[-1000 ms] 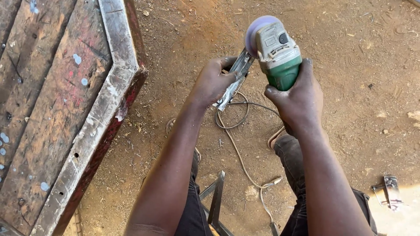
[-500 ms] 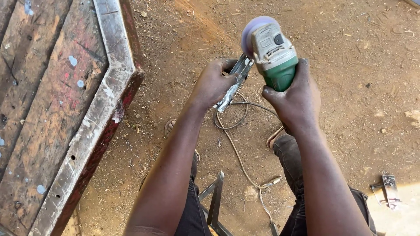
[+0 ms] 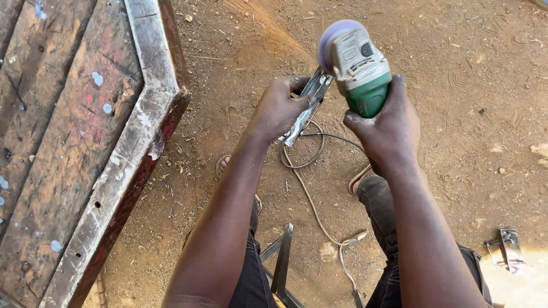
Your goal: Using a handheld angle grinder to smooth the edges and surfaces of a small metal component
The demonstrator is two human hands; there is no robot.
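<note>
Head view, from the left: a worn wooden panel with a scratched metal edge lies on the dirt ground, well to the left of both hands. Its boards carry red stains and pale spots of paint, and the metal rim bends at an angle about level with the left grip.

The left hand is closed around a short strip of metal, fingers wrapped over its upper part so that the lower end sticks out below the grip, tilted down and to the left. The strip's upper end reaches up toward the grinder's disc; whether the two touch cannot be told.

Just right of that grip, the right hand is closed tight around the green body of an angle grinder. The grey head of the tool and its blurred, pale disc stand above the grip, the disc to the upper left of it.

Below and between the two grips a cable loops on the ground and runs down between the person's knees, past a dark metal frame. A sandal shows under the left forearm. Far to the lower right of the right grip lies a small metal bracket, well apart.
</note>
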